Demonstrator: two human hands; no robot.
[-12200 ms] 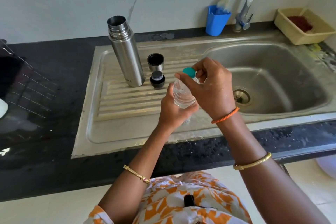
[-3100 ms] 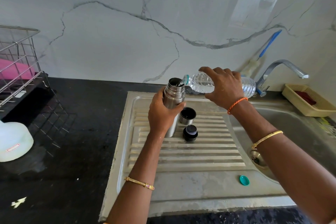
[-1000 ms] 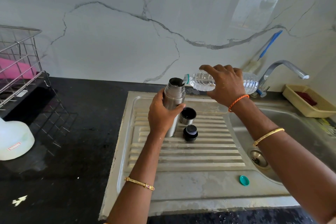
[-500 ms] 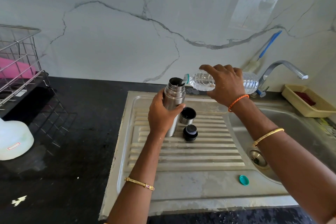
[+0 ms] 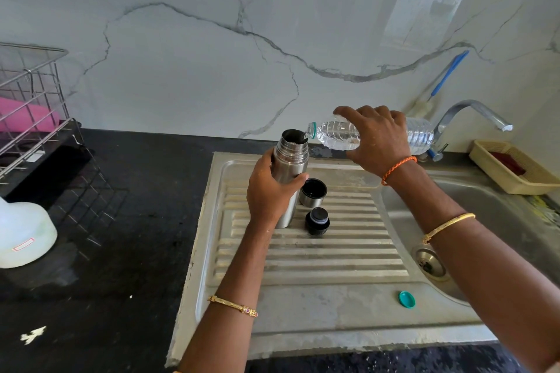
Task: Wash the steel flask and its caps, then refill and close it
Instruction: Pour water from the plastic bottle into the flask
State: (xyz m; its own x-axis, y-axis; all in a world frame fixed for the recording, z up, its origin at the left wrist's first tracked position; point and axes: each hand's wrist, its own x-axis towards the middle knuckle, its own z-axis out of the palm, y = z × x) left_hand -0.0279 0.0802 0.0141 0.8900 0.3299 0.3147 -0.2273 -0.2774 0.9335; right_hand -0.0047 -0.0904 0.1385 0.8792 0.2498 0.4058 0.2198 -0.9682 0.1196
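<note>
The steel flask (image 5: 291, 157) stands upright and uncapped on the ribbed drainboard (image 5: 333, 254), and my left hand (image 5: 268, 194) grips its body. My right hand (image 5: 374, 138) holds a clear plastic water bottle (image 5: 335, 134) tipped almost level, its mouth at the flask's opening, with water running in. The steel cup cap (image 5: 312, 192) sits mouth up just right of the flask. In front of it rests the black inner stopper (image 5: 317, 221). The bottle's teal cap (image 5: 406, 299) lies on the sink's front ledge.
The sink basin with its drain (image 5: 429, 262) lies to the right, below the tap (image 5: 472, 113). A yellow tray (image 5: 515, 169) sits at the far right. On the black counter (image 5: 121, 221) stand a wire dish rack (image 5: 33, 106) and a white plastic container (image 5: 22, 239).
Twelve seconds ago I was unscrewing the bottle's cap; it now lies on the sink ledge. Over the last second both hands have stayed nearly still while the water pours into the flask.
</note>
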